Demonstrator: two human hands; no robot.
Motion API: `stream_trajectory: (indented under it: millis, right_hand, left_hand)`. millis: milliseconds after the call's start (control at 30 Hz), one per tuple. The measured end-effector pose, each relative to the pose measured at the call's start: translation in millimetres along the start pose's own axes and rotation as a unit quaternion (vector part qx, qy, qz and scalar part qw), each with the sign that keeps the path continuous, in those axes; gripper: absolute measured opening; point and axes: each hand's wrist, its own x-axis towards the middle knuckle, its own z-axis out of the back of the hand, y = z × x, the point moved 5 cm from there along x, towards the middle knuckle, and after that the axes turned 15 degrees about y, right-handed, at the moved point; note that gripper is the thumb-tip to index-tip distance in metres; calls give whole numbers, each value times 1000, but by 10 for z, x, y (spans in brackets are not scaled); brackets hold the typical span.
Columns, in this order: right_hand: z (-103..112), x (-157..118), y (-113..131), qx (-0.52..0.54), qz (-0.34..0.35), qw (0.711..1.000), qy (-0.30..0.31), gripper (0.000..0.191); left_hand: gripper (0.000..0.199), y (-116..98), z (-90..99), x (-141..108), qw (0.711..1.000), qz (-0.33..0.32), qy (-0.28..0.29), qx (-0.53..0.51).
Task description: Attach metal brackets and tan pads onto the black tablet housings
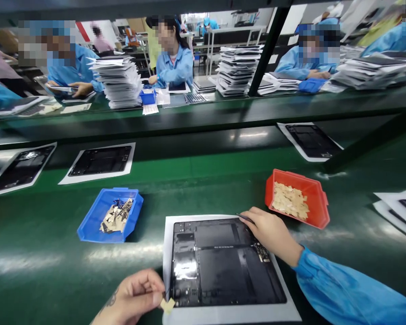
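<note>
Between the left hand (135,295) and right hand (269,228), white paper (237,314) bears the dark panel (223,275), best kept flat. The right grips a thin tool (246,218), best held lightly; the left pinches a small tab (168,306), best held by its edge.

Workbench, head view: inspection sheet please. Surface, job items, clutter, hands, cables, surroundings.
Surface: green bench, glossy, reflecting light.
Job items: black panel on white sheet; blue bin, mixed scraps; red bin, beige pieces.
Clutter: further panels left and right.
Hands: left hand pinches beige piece by panel's near-left corner; right hand holds dark slim tool near far edge.
Cables: nothing seen on bench.
Surroundings: co-workers, tall stacks opposite.
</note>
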Motion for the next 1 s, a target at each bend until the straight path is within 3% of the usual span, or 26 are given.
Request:
stream_trajectory:
  millis: [100,233,300,367,467,567,667,767,1000]
  right_hand:
    - [-54,-27,50,2,17,1000,-13,19]
    - [-26,-83,46,27,36,993,-112,26]
    - [40,-150,57,84,58,981,-164,30]
    - [111,-236,115,179,106,963,-173,30]
    - [157,-369,300,335,182,922,-67,29]
    - [176,-521,471,430,228,873,38,23]
    - [226,-634,433,488,229,842,30,21]
    - [248,-694,246,520,205,829,-3,27]
    - [245,-699,-192,572,169,802,-37,18]
  left_hand:
    - [33,13,20,-33,1000,8,-10,29]
    - [32,-137,75,-76,991,-7,-50,123]
    - [30,-289,86,-97,976,-39,-91,192]
    - [26,-442,32,-72,961,-75,-119,240]
    - [19,-623,-217,121,947,-126,-106,277]
    - [14,-744,-634,458,936,-159,-37,311]
    - [9,-841,-1060,772,927,-186,41,324]
    - [5,-897,-1347,996,929,-181,86,310]
    - [8,-891,-1644,1378,947,-178,107,246]
